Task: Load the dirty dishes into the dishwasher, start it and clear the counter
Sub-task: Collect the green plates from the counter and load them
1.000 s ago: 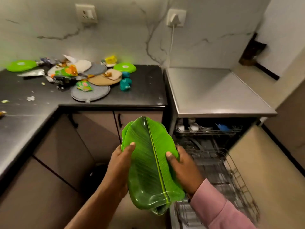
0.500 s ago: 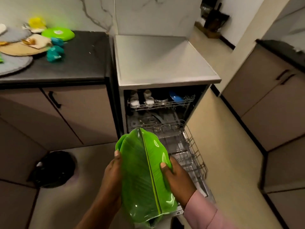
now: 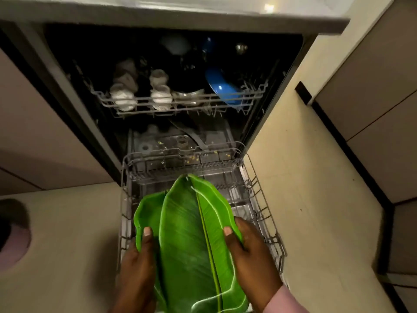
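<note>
Two green leaf-shaped plates (image 3: 189,240), stacked and slightly fanned, hang over the pulled-out lower rack (image 3: 259,199) of the open dishwasher (image 3: 63,75). My left hand (image 3: 137,263) grips their left edge with the thumb on top. On the right edge my right hand (image 3: 250,251) grips the same way, its pink sleeve showing at the bottom. The lower rack looks bare of dishes. The upper rack (image 3: 180,102) holds white cups (image 3: 123,96), a glass piece and a blue bowl (image 3: 223,89).
Beige cabinet fronts (image 3: 38,136) stand left of the dishwasher and more cabinets (image 3: 370,91) to the right. A dark round bin (image 3: 11,231) sits on the floor at the left edge. Pale floor lies on both sides of the rack. Food bits dot the dishwasher floor.
The view has dropped and closed in on the dishwasher; the counter is out of sight. Both hands have carried the green plates forward over the lower rack, and the two plates have fanned apart.
</note>
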`<state>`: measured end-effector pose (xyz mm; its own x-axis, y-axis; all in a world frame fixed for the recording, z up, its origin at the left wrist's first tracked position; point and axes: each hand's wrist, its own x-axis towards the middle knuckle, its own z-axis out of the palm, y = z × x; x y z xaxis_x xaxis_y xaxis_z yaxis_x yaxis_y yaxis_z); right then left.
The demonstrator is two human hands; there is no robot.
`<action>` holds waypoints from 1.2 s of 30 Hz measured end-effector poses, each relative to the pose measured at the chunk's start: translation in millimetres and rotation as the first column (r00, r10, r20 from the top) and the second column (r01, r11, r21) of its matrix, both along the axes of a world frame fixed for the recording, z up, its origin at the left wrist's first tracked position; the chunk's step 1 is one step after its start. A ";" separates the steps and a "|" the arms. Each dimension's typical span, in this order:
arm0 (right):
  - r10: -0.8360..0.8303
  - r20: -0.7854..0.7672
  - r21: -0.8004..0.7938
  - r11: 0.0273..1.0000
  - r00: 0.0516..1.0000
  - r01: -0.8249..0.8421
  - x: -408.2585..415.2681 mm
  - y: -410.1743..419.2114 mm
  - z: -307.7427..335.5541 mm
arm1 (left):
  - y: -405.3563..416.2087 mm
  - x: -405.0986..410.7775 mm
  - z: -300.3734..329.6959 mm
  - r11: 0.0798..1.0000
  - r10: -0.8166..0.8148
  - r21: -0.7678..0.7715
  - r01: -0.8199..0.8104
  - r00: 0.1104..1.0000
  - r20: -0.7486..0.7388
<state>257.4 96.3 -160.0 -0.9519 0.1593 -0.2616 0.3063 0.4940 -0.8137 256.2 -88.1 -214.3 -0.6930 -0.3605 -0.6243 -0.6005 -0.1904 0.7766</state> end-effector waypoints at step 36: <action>0.154 -0.263 0.440 0.898 0.952 -0.024 -159.5 34.0 -233.7 | 6.9 -112.2 -164.0 0.959 -0.020 0.275 0.062 0.988 -0.154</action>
